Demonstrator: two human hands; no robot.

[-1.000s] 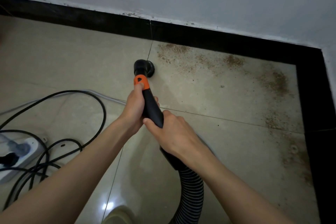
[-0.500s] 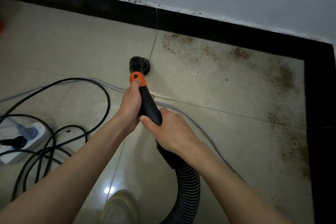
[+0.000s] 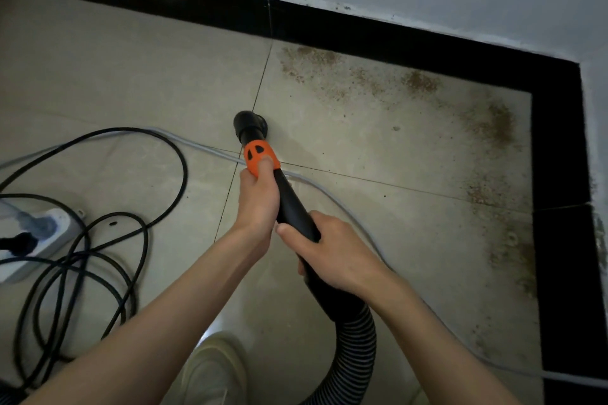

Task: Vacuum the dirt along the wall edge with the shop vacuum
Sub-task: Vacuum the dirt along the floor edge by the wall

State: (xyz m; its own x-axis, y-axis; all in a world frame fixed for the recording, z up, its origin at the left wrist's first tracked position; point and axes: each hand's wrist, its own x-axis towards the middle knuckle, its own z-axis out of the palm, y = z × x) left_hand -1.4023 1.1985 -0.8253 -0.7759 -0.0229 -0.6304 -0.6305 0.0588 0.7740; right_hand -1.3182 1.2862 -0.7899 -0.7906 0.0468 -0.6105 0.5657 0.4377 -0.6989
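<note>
Both my hands hold the black vacuum wand. My left hand grips it high up, thumb on the orange collar. My right hand grips the wand lower down, above the ribbed hose. The round nozzle head sits on the beige tile beside a grout line, well short of the black skirting. Brown dirt lies scattered along the back wall edge, and more dirt runs down the right-hand skirting into the corner.
A white power strip with plugs lies at the left among loops of black cable. A grey cord crosses the floor under the wand toward the lower right. My shoe shows at the bottom.
The nozzle has drawn back from the back wall toward me and slightly left, away from the dirt. Both hands keep the same grip.
</note>
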